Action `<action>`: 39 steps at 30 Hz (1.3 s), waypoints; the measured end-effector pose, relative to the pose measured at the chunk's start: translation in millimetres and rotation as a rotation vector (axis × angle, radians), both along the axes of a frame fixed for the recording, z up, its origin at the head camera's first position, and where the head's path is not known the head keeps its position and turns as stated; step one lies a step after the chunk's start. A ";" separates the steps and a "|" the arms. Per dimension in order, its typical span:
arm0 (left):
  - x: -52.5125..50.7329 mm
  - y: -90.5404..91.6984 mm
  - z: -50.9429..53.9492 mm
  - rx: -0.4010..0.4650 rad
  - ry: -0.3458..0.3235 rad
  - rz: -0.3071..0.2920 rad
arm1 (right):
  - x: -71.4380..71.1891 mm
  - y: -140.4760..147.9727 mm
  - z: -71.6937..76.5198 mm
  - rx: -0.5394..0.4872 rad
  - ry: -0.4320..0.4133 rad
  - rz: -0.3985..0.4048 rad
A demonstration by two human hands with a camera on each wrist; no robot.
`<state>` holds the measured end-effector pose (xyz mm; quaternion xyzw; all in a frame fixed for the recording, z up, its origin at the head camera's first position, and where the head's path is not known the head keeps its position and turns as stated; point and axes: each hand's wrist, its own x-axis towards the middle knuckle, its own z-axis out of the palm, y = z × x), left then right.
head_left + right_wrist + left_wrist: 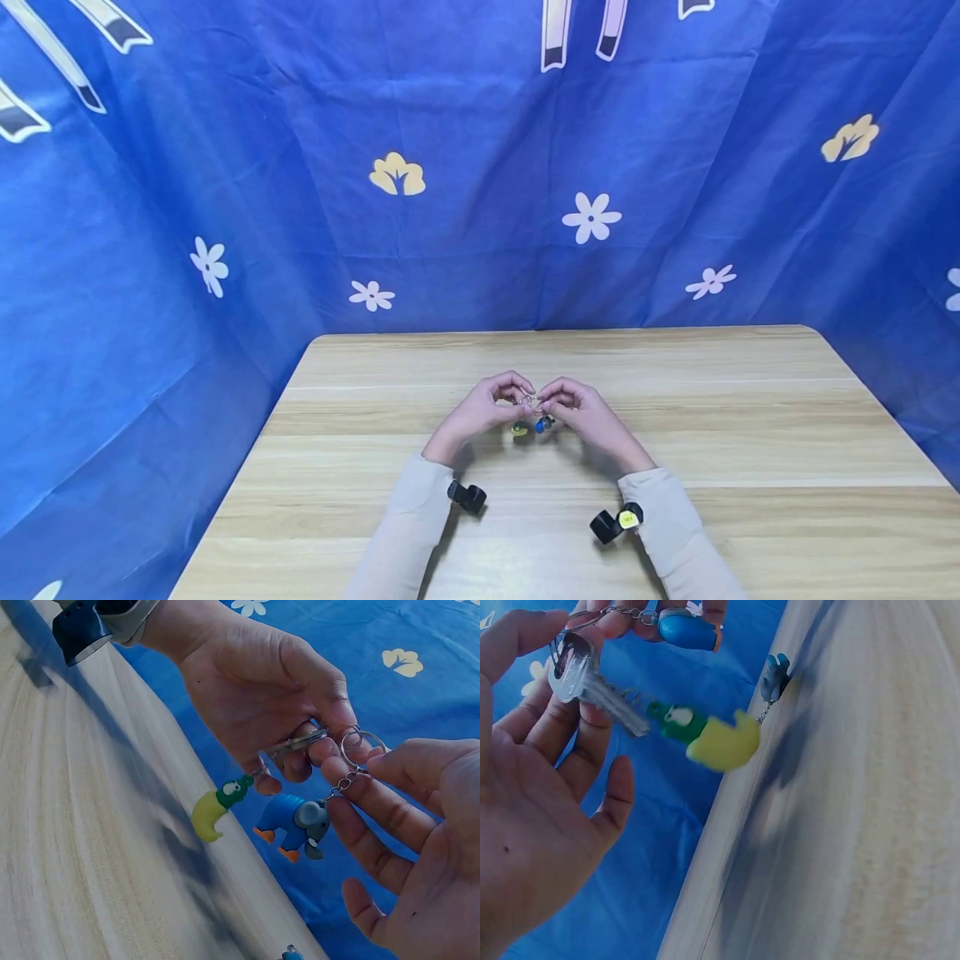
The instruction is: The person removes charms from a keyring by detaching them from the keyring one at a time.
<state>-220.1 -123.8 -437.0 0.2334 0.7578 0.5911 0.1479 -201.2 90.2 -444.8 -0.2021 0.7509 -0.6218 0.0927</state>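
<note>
My left hand point(480, 414) and right hand point(591, 421) meet above the table, fingertips close together. Between them is a metal split ring point(343, 752), its far side pinched by my left thumb and fingers, its near side by my right thumb and index finger. Metal keys point(576, 681) hang at my left fingers. By a short chain, a blue elephant charm point(289, 821) with orange feet dangles below my right fingers. A yellow banana-shaped charm point(208, 815) with a green head hangs beneath my left hand, blurred in the left wrist view.
A small grey-blue figure point(774, 677) on a chain appears near the table edge; whether it hangs or lies there I cannot tell. The wood-grain table point(360, 467) is bordered by a blue patterned curtain point(465, 250). Black wrist cameras point(471, 498) sit on both sleeves.
</note>
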 end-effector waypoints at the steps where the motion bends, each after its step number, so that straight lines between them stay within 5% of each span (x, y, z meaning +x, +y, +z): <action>1: 0.2 -0.2 0.4 0.000 -0.003 -0.007 | 0.1 -0.2 -0.2 0.002 0.001 -0.004; 9: -1.0 0.0 -4.3 -0.071 0.002 -0.064 | -0.4 0.9 -2.4 0.032 -0.012 -0.028; 19: 0.8 -1.2 -2.6 -0.055 -0.041 -0.111 | -3.6 6.0 -4.1 0.009 -0.023 -0.035; 27: -0.1 -1.9 -3.1 -0.018 -0.080 -0.097 | -3.3 5.3 -4.1 -0.011 -0.046 -0.029; 39: -2.0 -0.8 -5.7 -0.073 0.010 -0.042 | -2.9 5.2 -4.6 -0.027 -0.037 -0.004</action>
